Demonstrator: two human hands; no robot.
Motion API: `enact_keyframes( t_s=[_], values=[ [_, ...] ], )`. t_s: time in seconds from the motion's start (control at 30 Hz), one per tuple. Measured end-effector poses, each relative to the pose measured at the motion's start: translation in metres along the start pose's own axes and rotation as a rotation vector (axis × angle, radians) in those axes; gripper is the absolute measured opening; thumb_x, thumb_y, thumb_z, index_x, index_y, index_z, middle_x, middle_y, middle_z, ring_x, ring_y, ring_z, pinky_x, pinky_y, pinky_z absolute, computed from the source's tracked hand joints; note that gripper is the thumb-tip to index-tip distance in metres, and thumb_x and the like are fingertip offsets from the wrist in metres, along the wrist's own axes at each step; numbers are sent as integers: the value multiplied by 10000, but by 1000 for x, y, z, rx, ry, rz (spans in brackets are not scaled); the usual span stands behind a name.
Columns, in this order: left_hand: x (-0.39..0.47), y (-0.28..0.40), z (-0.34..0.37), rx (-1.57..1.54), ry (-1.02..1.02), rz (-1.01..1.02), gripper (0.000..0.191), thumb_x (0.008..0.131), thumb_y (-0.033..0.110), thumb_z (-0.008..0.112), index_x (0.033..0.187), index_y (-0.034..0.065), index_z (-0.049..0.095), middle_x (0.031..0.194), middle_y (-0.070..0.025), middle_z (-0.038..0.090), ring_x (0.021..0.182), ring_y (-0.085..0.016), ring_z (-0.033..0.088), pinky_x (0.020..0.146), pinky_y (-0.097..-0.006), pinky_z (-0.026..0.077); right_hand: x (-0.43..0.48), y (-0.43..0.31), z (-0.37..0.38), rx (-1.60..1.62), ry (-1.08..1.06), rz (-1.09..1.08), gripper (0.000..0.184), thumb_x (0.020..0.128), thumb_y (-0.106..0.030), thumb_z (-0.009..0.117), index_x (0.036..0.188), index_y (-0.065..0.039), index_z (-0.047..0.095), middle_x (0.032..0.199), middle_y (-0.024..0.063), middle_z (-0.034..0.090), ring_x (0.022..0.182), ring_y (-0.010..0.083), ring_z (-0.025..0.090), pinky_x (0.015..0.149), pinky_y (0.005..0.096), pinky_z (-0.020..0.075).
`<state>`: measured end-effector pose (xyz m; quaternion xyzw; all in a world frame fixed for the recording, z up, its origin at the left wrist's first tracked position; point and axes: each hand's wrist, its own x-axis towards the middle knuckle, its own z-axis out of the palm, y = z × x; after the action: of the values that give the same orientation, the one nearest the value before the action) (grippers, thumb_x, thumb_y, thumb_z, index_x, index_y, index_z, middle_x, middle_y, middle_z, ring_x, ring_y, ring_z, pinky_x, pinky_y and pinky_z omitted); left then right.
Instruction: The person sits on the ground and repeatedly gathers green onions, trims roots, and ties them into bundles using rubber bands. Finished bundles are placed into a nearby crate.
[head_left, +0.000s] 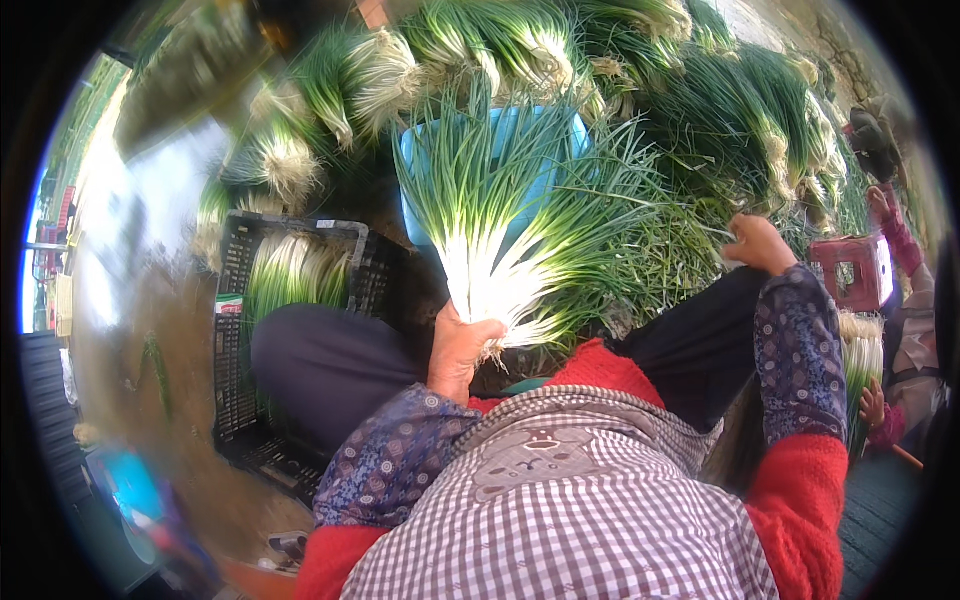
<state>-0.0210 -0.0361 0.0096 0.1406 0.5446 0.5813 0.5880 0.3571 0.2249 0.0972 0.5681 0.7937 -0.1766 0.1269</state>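
Note:
My left hand (459, 349) grips a fanned bunch of spring onions (487, 255) near the root end, in front of my lap. Their white stems spread upward and to the right, and the green leaves reach over a blue plastic basin (574, 135). My right hand (761, 244) is off to the right, above my knee, with its fingers curled. Whether something thin is pinched in it is too blurred to tell. Below and beside that hand lies a heap of loose green leaves and trimmings (660, 262).
At my left knee stands a black plastic crate (360, 259) holding spring onions (300, 274). More bunches (525, 52) lie piled beyond the basin and to the right. A red plastic crate (851, 274) is at the right, near another person's hand (872, 403) and upright onions (861, 349).

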Motion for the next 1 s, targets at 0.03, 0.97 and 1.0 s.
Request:
enact_keyframes(
  t_s=[0.03,0.97,1.0],
  values=[
    [-1,1,1,-4,-2,11,484,660,-118,634,1133,-25,600,1016,-76,662,870,-157,637,774,-287,514,-3,-7,9,-628,207,-104,280,800,-203,705,996,-41,591,838,118,643,775,227,648,697,354,537],
    [-5,12,12,154,5,21,481,643,-65,605,1121,-17,576,978,-24,642,853,-114,587,778,-243,466,52,-288,87,546,360,-639,201,819,-178,680,954,-46,612,583,111,601,536,290,609,513,362,457],
    [-6,14,12,167,15,16,477,642,-62,605,1115,-17,576,968,-24,642,840,-114,585,766,-243,467,55,-291,87,527,358,-627,200,816,-186,685,939,-45,614,581,110,599,537,291,608,514,365,457]
  ],
)
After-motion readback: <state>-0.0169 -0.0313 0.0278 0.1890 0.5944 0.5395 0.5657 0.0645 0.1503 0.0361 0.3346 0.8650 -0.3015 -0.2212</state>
